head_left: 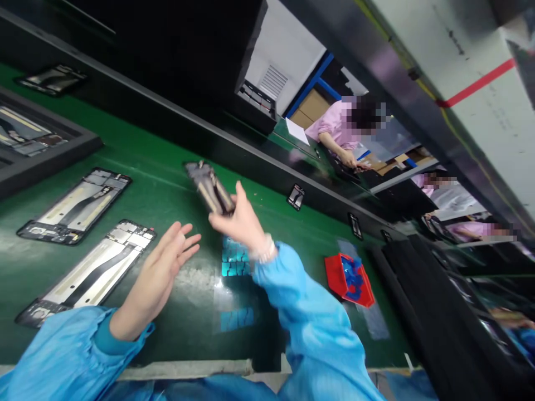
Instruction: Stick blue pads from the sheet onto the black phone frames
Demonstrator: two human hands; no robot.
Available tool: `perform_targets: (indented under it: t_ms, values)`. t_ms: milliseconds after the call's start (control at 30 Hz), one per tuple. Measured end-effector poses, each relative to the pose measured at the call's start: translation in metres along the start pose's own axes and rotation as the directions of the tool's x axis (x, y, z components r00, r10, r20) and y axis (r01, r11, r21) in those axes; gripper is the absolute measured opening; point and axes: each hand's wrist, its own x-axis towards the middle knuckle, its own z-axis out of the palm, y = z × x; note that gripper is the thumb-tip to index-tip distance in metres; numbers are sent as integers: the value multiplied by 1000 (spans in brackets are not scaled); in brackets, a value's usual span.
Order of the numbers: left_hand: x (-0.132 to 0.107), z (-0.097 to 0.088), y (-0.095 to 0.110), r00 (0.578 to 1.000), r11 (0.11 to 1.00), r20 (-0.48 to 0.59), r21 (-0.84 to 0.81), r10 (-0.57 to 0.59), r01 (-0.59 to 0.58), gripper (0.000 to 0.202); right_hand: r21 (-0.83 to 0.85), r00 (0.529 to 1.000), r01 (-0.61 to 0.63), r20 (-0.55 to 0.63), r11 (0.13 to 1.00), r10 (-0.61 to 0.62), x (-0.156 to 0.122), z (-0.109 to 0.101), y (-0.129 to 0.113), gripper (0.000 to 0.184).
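My right hand (pixel 244 220) grips the lower end of a phone frame (pixel 209 186), tilted above the green bench, its inner side with a dark ribbon cable showing. Fingers apart and holding nothing, my left hand (pixel 163 267) hovers over the bench. Left of it lies a phone frame (pixel 96 264) with a pale metal plate and a dark flex cable. Behind that rests a similar phone frame (pixel 77 206). Below my right hand, a clear sheet carries shiny blue-green stickers (pixel 235 259), with a smaller pair of blue stickers (pixel 237 319) nearer me.
A dark tray (pixel 90 142) with phone parts stands at left. A red bin (pixel 334 275) holding blue scraps sits at right, beside black foam trays (pixel 443 312). More phone frames (pixel 296 197) lie along the conveyor edge. A co-worker in pink (pixel 334 125) sits across.
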Motion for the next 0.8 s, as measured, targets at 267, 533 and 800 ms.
perform_targets:
  t_ms: [267, 533, 800]
  values:
    - [-1, 3, -22, 960, 957, 275, 288, -54, -28, 50, 504, 904, -312, -103, 805, 415, -176, -25, 12, 47]
    - [-12, 2, -29, 866, 899, 481, 428, -138, -95, 48, 678, 791, -303, -213, 670, 574, -163, 11, 17, 16]
    - [-18, 3, -30, 835, 882, 534, 448, -131, -148, 38, 619, 789, -237, -327, 749, 520, -155, 23, 14, 19]
